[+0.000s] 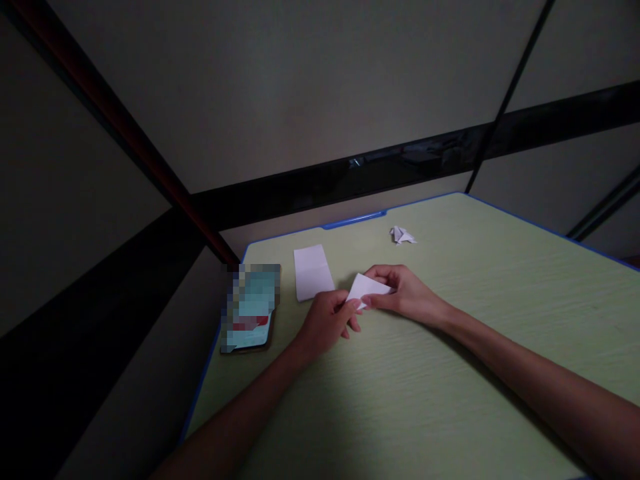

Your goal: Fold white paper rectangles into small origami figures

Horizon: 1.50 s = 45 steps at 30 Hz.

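Observation:
A small piece of folded white paper point(367, 288) is held between my two hands over the middle of the table. My left hand point(327, 321) pinches its lower left edge between thumb and fingers. On the other side, my right hand point(404, 291) grips the paper with the thumb in front and the fingers behind. Part of the paper is hidden by the fingers. Just beyond my left hand lies a flat white sheet of paper point(313, 272). A small folded paper figure point(401, 235) rests farther back, past my right hand.
A phone point(255, 310) with a lit, partly blurred screen lies near the table's left edge. The pale green table point(400, 400) has a blue rim and a blue groove point(355, 220) at its far edge. Behind it stand panels with a glossy black band point(320, 180).

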### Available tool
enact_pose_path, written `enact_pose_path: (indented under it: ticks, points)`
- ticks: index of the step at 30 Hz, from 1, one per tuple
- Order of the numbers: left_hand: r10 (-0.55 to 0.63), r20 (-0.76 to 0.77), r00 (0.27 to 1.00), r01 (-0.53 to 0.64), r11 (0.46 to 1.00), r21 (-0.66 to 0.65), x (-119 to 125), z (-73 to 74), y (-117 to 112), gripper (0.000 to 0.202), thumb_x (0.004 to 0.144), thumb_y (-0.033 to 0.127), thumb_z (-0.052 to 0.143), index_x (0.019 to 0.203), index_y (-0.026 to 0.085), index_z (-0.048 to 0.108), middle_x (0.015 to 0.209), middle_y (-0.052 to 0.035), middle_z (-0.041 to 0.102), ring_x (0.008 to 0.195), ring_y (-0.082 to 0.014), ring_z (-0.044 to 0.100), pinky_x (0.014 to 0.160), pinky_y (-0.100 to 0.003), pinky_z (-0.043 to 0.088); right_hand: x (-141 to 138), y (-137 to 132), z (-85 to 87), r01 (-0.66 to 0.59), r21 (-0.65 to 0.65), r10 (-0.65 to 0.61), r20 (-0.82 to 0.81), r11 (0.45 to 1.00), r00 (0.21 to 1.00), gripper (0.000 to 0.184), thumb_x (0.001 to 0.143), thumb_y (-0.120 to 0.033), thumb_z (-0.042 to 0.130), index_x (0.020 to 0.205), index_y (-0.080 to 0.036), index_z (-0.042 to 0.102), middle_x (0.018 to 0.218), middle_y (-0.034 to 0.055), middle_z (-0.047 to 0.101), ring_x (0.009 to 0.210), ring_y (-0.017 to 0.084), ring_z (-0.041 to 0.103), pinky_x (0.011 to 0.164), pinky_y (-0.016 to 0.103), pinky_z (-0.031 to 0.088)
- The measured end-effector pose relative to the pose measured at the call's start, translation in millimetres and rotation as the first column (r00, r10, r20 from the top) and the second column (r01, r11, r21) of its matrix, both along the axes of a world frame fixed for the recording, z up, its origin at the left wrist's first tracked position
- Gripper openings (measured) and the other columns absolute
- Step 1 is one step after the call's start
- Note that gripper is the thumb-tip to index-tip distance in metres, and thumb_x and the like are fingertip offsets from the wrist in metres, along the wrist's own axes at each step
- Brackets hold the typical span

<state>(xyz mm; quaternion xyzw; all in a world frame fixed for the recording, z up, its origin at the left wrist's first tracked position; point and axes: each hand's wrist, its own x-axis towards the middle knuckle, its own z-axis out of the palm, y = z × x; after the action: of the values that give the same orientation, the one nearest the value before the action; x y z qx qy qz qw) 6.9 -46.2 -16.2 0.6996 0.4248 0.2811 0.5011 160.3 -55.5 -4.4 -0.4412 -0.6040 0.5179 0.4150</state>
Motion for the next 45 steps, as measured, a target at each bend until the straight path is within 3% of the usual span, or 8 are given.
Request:
enact_pose_path:
  ticks: [10, 26, 31, 33, 35, 37, 40, 45]
  points:
    - [0.064, -0.034, 0.997, -0.063, 0.997, 0.036, 1.2, -0.4, -1.8, 0.022, 0.071, 0.027, 0.043, 0.056, 0.012, 0.048, 0.041, 0.0033, 0.049, 0.031, -0.0045, 0.041, 0.033, -0.016, 0.032, -0.5, 2.5, 0.2, 0.054, -0.063, -0.058, -0.053, 0.997, 0.997, 0.032, 0.054, -0.015, 0.065, 0.075, -0.015, 0.041, 0.048, -0.0061, 0.052, 0.041, 0.006, 0.047, 0.04, 0.017, 0.034]
    - [0.132, 0.034, 0.991, -0.133, 0.991, 0.029, 1.2, 2.8, -1.9, 0.022, 0.07, 0.027, 0.045, 0.053, 0.013, 0.048, 0.037, 0.0038, 0.048, 0.034, -0.0067, 0.045, 0.04, -0.019, 0.036, 28.6, 13.8, -5.9, 0.154, 0.03, -0.149, -0.139, 0.988, 0.979, 0.047, 0.05, -0.018, 0.068, 0.078, -0.02, 0.031, 0.046, -0.0068, 0.055, 0.041, 0.008, 0.049, 0.044, 0.022, 0.038]
    - [0.19, 0.128, 0.973, -0.19, 0.982, -0.01, -6.4, 2.7, 0.5, 0.021, 0.07, 0.026, 0.046, 0.053, 0.013, 0.047, 0.035, 0.0047, 0.047, 0.036, -0.0074, 0.046, 0.042, -0.019, 0.036, 40.4, 14.1, 1.3, 0.421, 0.175, -0.4, -0.143, 0.89, 0.905, 0.038, 0.055, -0.021, 0.065, 0.074, -0.021, 0.032, 0.049, -0.006, 0.052, 0.046, 0.009, 0.05, 0.048, 0.024, 0.04]
    - [0.201, 0.173, 0.964, -0.197, 0.98, -0.038, -8.2, 2.7, 1.9, 0.021, 0.07, 0.027, 0.046, 0.054, 0.013, 0.047, 0.036, 0.0048, 0.046, 0.037, -0.0077, 0.047, 0.043, -0.02, 0.036, 38.8, 11.9, 3.2, 0.431, 0.245, -0.407, -0.143, 0.869, 0.902, 0.03, 0.059, -0.02, 0.062, 0.074, -0.021, 0.036, 0.059, -0.0032, 0.054, 0.054, 0.01, 0.052, 0.056, 0.027, 0.042]
    - [0.197, 0.214, 0.957, -0.189, 0.98, -0.058, -8.4, 2.8, 2.7, 0.022, 0.07, 0.029, 0.047, 0.054, 0.014, 0.047, 0.035, 0.0051, 0.045, 0.037, -0.0079, 0.047, 0.043, -0.02, 0.036, 32.1, 8.2, 2.6, 0.298, 0.496, -0.335, -0.015, 0.816, 0.942, 0.019, 0.064, -0.018, 0.058, 0.075, -0.019, 0.042, 0.079, 0.0034, 0.055, 0.074, 0.015, 0.054, 0.066, 0.031, 0.043]
    - [0.178, 0.235, 0.956, -0.167, 0.984, -0.068, -7.6, 3.2, 2.8, 0.023, 0.069, 0.03, 0.048, 0.053, 0.014, 0.047, 0.036, 0.005, 0.045, 0.038, -0.0082, 0.047, 0.043, -0.02, 0.035, 23.5, 3.9, -0.1, 0.055, 0.674, -0.27, 0.22, 0.737, 0.937, 0.017, 0.066, -0.013, 0.055, 0.081, -0.018, 0.049, 0.098, 0.0083, 0.051, 0.094, 0.019, 0.048, 0.077, 0.036, 0.04]
    - [0.151, 0.229, 0.962, -0.138, 0.988, -0.073, -6.7, 4.3, 2.2, 0.025, 0.068, 0.031, 0.048, 0.049, 0.015, 0.045, 0.037, 0.0038, 0.046, 0.04, -0.0084, 0.047, 0.045, -0.021, 0.035, 15.3, -0.9, -3.8, -0.186, 0.733, -0.226, 0.425, 0.654, 0.877, 0.017, 0.073, -0.012, 0.048, 0.088, -0.017, 0.053, 0.099, 0.0086, 0.051, 0.093, 0.017, 0.047, 0.078, 0.035, 0.04]
    - [0.097, 0.245, 0.965, -0.073, 0.992, -0.105, -8.3, 4.6, 3.2, 0.03, 0.068, 0.03, 0.047, 0.043, 0.015, 0.044, 0.039, 0.0014, 0.05, 0.04, -0.0077, 0.046, 0.048, -0.022, 0.034, 18.7, -1.8, -1.9, -0.238, 0.795, -0.356, 0.489, 0.558, 0.797, 0.017, 0.078, -0.013, 0.042, 0.087, -0.017, 0.057, 0.089, 0.0078, 0.057, 0.083, 0.016, 0.048, 0.071, 0.031, 0.04]
